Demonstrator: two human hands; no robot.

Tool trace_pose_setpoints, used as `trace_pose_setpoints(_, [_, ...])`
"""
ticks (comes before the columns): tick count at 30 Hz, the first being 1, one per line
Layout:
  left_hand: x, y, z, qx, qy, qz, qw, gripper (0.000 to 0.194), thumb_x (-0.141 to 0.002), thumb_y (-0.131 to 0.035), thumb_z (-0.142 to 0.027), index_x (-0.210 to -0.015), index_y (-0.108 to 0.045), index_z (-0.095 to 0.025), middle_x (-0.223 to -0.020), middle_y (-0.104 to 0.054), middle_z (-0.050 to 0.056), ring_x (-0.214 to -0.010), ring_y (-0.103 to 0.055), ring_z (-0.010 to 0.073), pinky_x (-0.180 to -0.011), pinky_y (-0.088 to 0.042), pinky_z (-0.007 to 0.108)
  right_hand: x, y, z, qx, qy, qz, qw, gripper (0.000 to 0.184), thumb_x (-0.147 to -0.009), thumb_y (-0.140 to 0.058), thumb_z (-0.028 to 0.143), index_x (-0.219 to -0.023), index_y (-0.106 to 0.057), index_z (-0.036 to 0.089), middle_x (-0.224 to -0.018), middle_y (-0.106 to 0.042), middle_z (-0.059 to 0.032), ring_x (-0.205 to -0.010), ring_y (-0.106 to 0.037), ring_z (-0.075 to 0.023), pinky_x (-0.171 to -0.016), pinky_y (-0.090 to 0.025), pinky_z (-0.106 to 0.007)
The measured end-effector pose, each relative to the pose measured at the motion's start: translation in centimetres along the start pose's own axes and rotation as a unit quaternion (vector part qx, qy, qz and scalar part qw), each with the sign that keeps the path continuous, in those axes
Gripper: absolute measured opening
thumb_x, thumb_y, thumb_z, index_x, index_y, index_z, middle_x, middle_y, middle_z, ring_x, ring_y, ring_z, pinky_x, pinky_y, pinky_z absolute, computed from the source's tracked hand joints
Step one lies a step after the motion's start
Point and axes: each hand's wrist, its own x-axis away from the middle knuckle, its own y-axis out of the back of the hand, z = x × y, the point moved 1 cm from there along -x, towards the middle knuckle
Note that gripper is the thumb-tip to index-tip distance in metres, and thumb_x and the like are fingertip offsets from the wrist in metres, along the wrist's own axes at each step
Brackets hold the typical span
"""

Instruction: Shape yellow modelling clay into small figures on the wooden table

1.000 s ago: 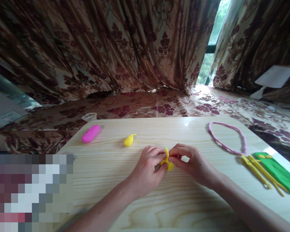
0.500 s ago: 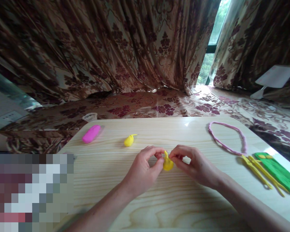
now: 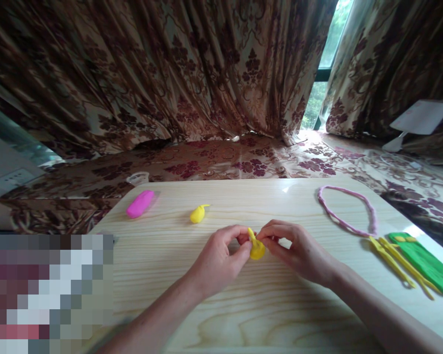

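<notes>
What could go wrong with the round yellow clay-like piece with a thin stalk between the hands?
Maybe two things. The thin yellow stalk on the round yellow clay-like piece stands between the fingertips of the left hand and right hand, so a hard pinch might bend or tear it. Also, the slender yellow tools lie near the right forearm; an outward swing could push them against the flat green clay-like slab.

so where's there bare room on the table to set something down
Bare: the table between yellow lump and pink loop; between lump and pink bar; and between the forearms. Crowded: the middle, with left hand and right hand at the yellow piece; the right side, with loop, yellow tools and green slab close together.
</notes>
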Motion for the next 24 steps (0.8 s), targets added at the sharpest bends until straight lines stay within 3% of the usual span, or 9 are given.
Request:
trace_pose_setpoints(5, [-0.09, 0.29, -0.20, -0.029, -0.033, -0.016, 0.999, 0.019, -0.081, -0.053, -0.014, -0.096, -0.064, -0.020, -0.081, -0.063, 0.000, -0.084, -0.060, 0.0144, -0.084, -0.044, 0.028, 0.01, 0.02, -0.67, 0.033, -0.015, 0.006, 0.999, 0.019, -0.087, -0.049, 0.013, -0.090, -0.067, 0.018, -0.083, -0.063, -0.0036, -0.072, -0.058, -0.0130, -0.057, -0.042, -0.022])
trace_pose_setpoints(18, [-0.56, -0.22, -0.68, -0.050, -0.059, -0.015, 0.997, 0.009, -0.080, -0.057, -0.017, -0.071, -0.060, -0.019, -0.074, -0.061, 0.000, -0.077, -0.058, 0.0152, -0.077, -0.044, 0.029, 0.03, -0.16, -0.85, 0.062, -0.006, 0.020, 0.998, 0.017, -0.085, -0.049, 0.013, -0.084, -0.066, 0.017, -0.077, -0.060, -0.0024, -0.067, -0.055, -0.0120, -0.060, -0.040, -0.022])
trace_pose_setpoints(24, [-0.36, -0.23, -0.54, -0.049, -0.062, -0.024, 0.997, 0.005, -0.079, -0.058, -0.016, -0.079, -0.061, -0.020, -0.079, -0.062, 0.000, -0.081, -0.058, 0.0158, -0.081, -0.044, 0.031, 0.08, -0.15, -0.78, 0.063, -0.006, 0.022, 0.998, 0.017, -0.085, -0.049, 0.013, -0.086, -0.066, 0.017, -0.078, -0.060, -0.0025, -0.066, -0.055, -0.0117, -0.059, -0.040, -0.022])
